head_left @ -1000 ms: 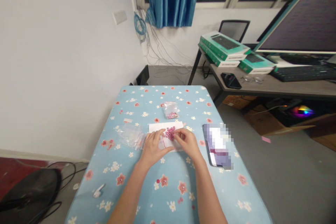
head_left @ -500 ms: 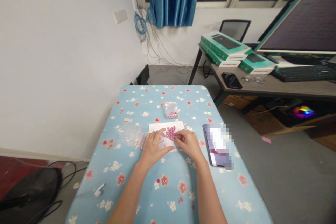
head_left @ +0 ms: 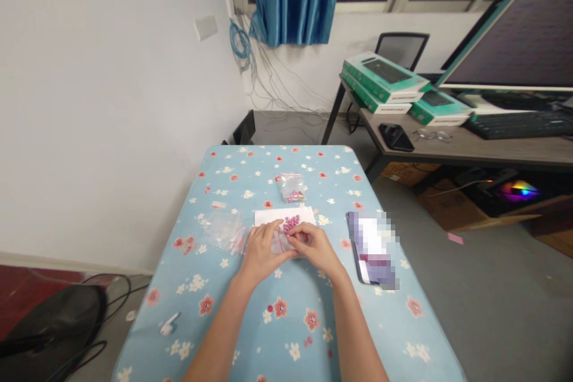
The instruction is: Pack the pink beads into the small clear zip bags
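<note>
The right hand (head_left: 317, 247) has thumb and forefinger close together at the near edge of the pink beads (head_left: 291, 224) — whether a bead is between them, I cannot tell. The beads lie just beyond this grip, on white paper (head_left: 267, 215). To its left, the left hand (head_left: 262, 249) rests with thumb spread from the fingers — beside a clear bag (head_left: 278, 242).

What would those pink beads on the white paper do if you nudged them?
The beads look small and rounded, so they would probably roll rather than slide. They seem to lie loose in a cluster, so one nudge might scatter several. The paper looks flat, with no visible rim, so little would likely stop them.
</note>
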